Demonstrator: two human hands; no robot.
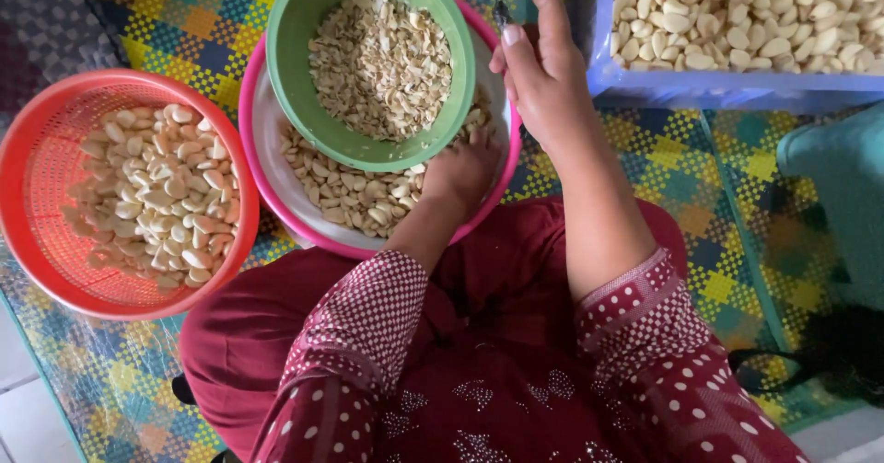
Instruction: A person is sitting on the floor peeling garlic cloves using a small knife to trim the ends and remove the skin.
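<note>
your left hand (463, 170) dug into the cloves in the pink bowl (276, 173), closed on some; your right hand (543, 76) gripped a small knife (502, 12). green bowl (304, 21) heaped with trimmings, many cloves left.

The person wears a deep maroon garment with 2 three-quarter sleeves. The left sleeve (345, 334) has a cuff band densely printed with tiny white dots, and larger white polka dots higher up. The right sleeve (649, 320) shows the same pattern. The front carries small glittery motifs. One fingernail on the right hand (543, 81) looks pale and polished.
</note>
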